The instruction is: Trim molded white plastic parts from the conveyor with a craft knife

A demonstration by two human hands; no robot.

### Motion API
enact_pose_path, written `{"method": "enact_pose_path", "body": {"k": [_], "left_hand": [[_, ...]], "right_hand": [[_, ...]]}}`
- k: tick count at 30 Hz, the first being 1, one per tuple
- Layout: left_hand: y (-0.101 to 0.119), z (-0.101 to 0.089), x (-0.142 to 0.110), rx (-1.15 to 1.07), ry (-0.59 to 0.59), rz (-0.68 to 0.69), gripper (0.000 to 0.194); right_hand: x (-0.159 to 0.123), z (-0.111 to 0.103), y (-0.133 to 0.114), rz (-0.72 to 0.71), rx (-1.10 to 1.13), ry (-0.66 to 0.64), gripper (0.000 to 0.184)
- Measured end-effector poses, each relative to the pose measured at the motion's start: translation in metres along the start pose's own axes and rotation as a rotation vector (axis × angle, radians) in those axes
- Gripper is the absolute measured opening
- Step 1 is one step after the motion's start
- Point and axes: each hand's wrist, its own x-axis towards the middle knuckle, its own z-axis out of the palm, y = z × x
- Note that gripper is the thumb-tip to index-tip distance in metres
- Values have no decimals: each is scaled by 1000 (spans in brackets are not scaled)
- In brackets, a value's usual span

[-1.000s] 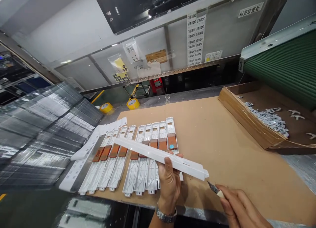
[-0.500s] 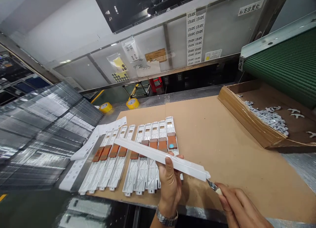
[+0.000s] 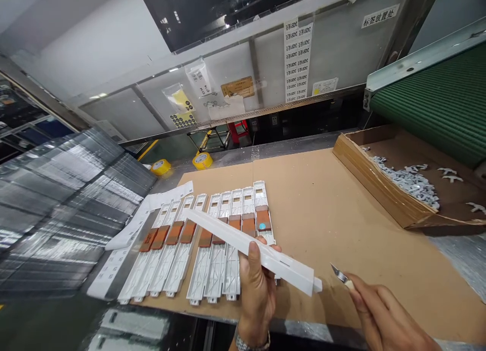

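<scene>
My left hand (image 3: 258, 285) is closed around the middle of a long white plastic strip (image 3: 290, 270), which slants from upper left down to lower right above the table. In my right hand (image 3: 379, 308) is a small craft knife (image 3: 339, 273) with a pale handle, its blade pointing up and left. A gap separates the blade from the small tab at the strip's right end. Behind the strip, several white ribbed plastic strips (image 3: 198, 280) lie side by side, each with an orange-brown block (image 3: 188, 231) across it. The held strip and my left hand cover parts of them.
Brown board (image 3: 304, 199) covers the tabletop. A cardboard tray (image 3: 374, 191) of small grey-white parts (image 3: 412, 186) sits at right, below a green conveyor belt (image 3: 436, 95). Two yellow tape rolls (image 3: 202, 161) stand at the back; printed paper sheets (image 3: 131, 229) and wrapped stacks (image 3: 72, 204) are at left.
The knife has drawn away to the right from the strip's end, where its tip was before. The strip has rolled and tipped slightly in my left hand, so a slot now shows.
</scene>
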Motion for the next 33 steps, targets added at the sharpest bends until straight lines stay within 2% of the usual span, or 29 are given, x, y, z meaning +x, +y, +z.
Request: {"method": "enact_pose_path", "body": {"k": [3, 6, 8, 10, 14, 16, 19, 20, 22, 25, 27, 29, 30, 31, 33], "left_hand": [[3, -2, -1, 32, -93, -52, 47], [10, -14, -1, 115, -313, -182, 45], [17, -26, 1, 188, -500, -300, 43], [26, -41, 4, 293, -673, -422, 44], [46, -64, 13, 541, -865, -591, 58], [54, -73, 20, 618, -913, -630, 59], [60, -82, 28, 559, -846, -591, 62], [59, -83, 29, 488, -798, -566, 68], [51, -77, 27, 252, -693, -501, 80], [26, -50, 13, -117, -578, -348, 88], [7, -23, 2, -191, -499, -214, 84], [-7, 2, -4, -215, -242, -100, 55], [-11, 12, -4, -241, -106, -42, 46], [-12, 20, -1, -269, -28, -7, 42], [-10, 26, 9, -293, 30, 14, 40]], "right_hand": [[4, -1, 11, 36, 146, 19, 33], [12, -7, 24, 82, 217, 67, 28], [22, -12, 34, 125, 225, 95, 34], [36, -17, 44, 170, 258, 115, 50], [67, -25, 59, 196, 363, 71, 73], [78, -28, 62, 171, 449, -33, 65], [80, -33, 54, 130, 610, -190, 37], [78, -34, 48, 129, 648, -194, 33], [72, -33, 30, 156, 698, -98, 28], [62, -26, -1, 138, 734, 68, 17], [55, -18, -18, 63, 777, 67, 10], [48, -10, -25, 29, 840, 8, 21], [44, -6, -25, 64, 881, -24, 28], [40, -3, -24, 128, 935, -64, 33], [31, 0, -20, 299, 1089, -172, 43]]}}
